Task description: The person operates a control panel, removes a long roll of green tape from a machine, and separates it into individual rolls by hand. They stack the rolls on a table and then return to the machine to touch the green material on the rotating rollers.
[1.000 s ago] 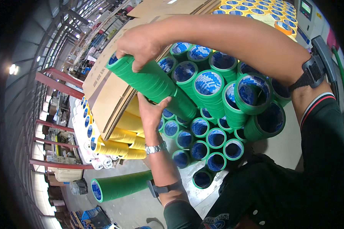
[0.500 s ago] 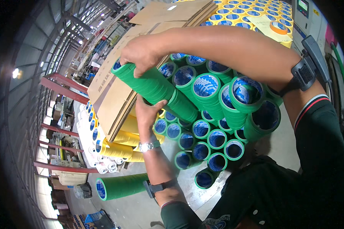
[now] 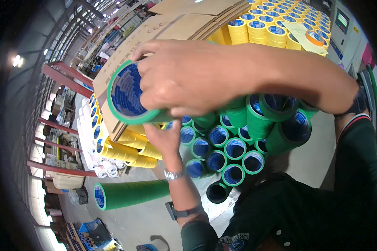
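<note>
The stack of green tape rolls [image 3: 126, 95] has tipped its upper end toward the camera, above the cardboard sheets [image 3: 153, 35]. The right hand [image 3: 178, 77] clutches its rim; the left hand [image 3: 166, 140] is below, thumb spread, grip unclear.

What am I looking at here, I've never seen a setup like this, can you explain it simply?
There's no robot here, just someone working bare-handed. All three pictures come from one fisheye camera worn on the head, looking down, so straight edges bend near the rim. The right hand grips the upper end of a tilted stack of green tape rolls, its hollow opening facing the camera. The left hand is below; its contact is partly hidden. Nearby stand more green rolls. Cardboard sheets lie at upper centre, and yellow tape rolls stand at upper right.
</note>
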Available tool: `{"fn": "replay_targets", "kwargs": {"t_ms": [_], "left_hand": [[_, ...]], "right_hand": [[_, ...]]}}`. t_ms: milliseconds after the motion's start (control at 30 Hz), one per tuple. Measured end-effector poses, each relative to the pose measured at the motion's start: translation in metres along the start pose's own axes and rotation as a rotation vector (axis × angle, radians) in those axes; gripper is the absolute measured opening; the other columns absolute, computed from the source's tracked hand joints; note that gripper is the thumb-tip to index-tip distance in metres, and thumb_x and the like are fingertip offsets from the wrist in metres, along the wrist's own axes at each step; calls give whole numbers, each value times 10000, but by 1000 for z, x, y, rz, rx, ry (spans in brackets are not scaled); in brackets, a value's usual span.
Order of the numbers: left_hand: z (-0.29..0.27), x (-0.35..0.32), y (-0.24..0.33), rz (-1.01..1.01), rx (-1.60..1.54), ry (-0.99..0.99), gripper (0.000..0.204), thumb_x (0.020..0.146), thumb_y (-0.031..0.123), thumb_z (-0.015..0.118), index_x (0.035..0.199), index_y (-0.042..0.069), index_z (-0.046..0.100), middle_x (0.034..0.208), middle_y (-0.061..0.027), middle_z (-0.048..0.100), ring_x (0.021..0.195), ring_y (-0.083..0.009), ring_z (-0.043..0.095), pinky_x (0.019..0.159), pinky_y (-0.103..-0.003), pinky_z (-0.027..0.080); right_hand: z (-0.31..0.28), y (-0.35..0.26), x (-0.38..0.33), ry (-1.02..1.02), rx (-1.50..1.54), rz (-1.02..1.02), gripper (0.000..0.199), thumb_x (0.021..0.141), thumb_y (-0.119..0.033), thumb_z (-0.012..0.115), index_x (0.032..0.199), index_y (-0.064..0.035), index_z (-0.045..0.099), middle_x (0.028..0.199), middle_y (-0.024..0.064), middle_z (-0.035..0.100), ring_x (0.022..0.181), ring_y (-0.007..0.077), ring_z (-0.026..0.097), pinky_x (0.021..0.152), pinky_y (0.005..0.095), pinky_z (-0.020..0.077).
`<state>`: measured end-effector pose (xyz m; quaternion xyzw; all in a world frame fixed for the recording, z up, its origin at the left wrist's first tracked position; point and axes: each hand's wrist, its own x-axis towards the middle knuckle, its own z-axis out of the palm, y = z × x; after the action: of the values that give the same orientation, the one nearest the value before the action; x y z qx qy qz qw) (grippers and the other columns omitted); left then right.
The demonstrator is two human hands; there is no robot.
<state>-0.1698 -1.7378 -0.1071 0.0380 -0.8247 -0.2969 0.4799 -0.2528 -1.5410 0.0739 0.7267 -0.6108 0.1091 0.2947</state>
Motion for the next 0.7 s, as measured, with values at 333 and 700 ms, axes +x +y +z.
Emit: {"fn": "replay_targets", "kwargs": {"t_ms": [333,700], "left_hand": [[24,-143,-16,-349,-65,-473,764,632,178,979,1263,14,580,1154,-233,702,1076,-459,653,943,-525,505],[60,-162,-41,-288,96,-684,993,634,155,960,1464,-46,453,1273,-261,650,1207,-420,609,999,-500,484]], "right_hand": [[69,-42,-42,-726,177,53,148,798,-161,697,877,-55,763,866,123,755,914,301,726,1024,501,437],[119,-25,-69,-945,198,66,126,747,-86,675,809,-59,782,835,178,764,819,382,747,745,507,567]]}}
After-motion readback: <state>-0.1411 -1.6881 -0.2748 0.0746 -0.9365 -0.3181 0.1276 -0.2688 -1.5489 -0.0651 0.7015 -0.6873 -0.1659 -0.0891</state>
